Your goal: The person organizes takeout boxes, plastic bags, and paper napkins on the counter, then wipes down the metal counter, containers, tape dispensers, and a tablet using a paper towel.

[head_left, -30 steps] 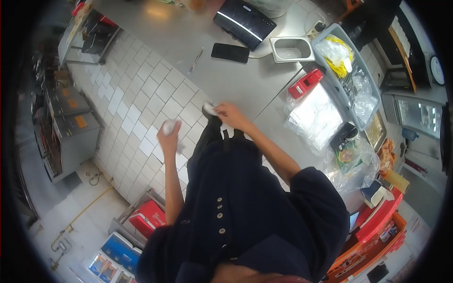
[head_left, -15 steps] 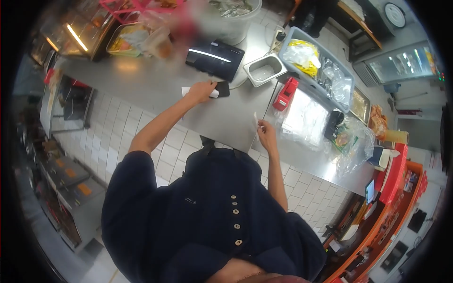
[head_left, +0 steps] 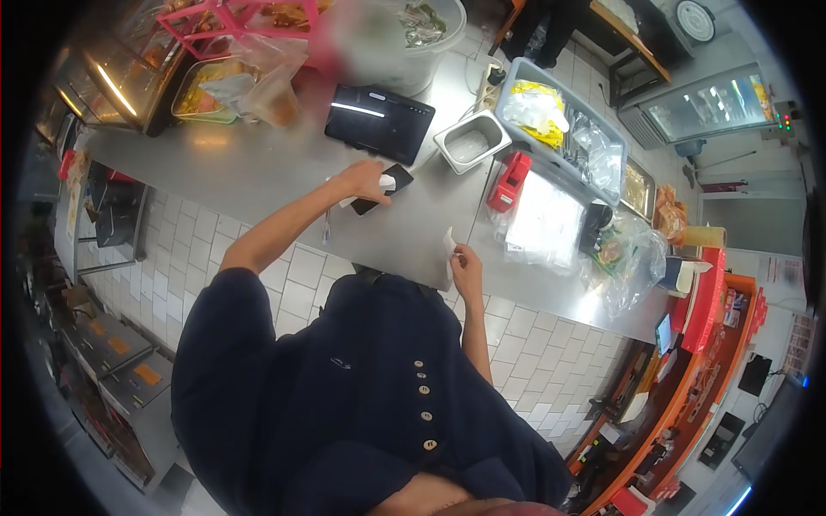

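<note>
My left hand (head_left: 361,181) presses a white tissue or paper (head_left: 387,183) onto a black phone (head_left: 372,205) lying on the metal counter (head_left: 404,236); its fingers are closed around the white piece. Near the counter's front edge, my right hand (head_left: 465,268) pinches another crumpled white piece of tissue (head_left: 449,245), held upright. Just beyond the phone lies a black tablet-like device (head_left: 379,122). A thin pen-like item (head_left: 327,227) rests on the counter left of the phone.
Right of the device stand a steel container (head_left: 472,142), a red dispenser (head_left: 509,182), plastic bags (head_left: 544,219) and a grey bin (head_left: 615,146). A food tray (head_left: 206,103) and pink rack (head_left: 232,21) are at the back left. Someone's dark-clothed legs (head_left: 544,34) stand behind.
From above the floor, my left hand came over the counter onto the phone, and my right hand shifted right. Since half a second ago, the phone has turned at a slant under my left hand.
</note>
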Demonstrator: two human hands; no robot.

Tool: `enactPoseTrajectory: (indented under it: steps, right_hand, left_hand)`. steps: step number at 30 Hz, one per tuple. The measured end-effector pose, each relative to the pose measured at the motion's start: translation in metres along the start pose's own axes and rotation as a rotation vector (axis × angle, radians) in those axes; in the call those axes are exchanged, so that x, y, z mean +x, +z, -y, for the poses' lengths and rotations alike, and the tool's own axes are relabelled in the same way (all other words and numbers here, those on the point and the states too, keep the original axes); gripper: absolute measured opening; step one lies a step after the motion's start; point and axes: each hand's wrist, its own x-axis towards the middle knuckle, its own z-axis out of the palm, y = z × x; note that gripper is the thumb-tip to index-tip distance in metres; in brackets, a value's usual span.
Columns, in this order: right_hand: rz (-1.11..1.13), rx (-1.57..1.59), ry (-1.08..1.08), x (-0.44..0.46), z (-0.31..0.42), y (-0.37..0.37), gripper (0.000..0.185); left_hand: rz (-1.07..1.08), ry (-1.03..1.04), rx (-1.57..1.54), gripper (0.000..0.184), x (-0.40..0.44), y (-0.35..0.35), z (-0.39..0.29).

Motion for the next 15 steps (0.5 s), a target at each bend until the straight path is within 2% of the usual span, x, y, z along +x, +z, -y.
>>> enactPoseTrajectory:
  steps: [2,6,8,11,15]
  right_hand:
    - [-0.002,0.030,0.025,-0.002,0.000,-0.003,0.021]
    - [-0.001,0.031,0.021,-0.008,-0.003,-0.006,0.021]
    - [-0.004,0.030,0.029,-0.009,-0.007,-0.008,0.021]
    - [-0.004,0.027,0.007,-0.010,-0.011,-0.010,0.021]
    - [-0.028,0.055,-0.016,-0.013,-0.013,-0.015,0.021]
  left_hand:
    - [0.039,-0.121,-0.190,0.077,-0.004,-0.001,0.001]
    - [-0.062,-0.113,-0.388,0.073,-0.015,0.005,0.001]
    - [-0.049,-0.141,-0.708,0.061,-0.023,-0.007,-0.012]
    - [-0.096,-0.081,-0.857,0.053,-0.022,-0.026,-0.031]
    - [-0.132,0.000,-0.870,0.048,0.006,-0.067,-0.074]
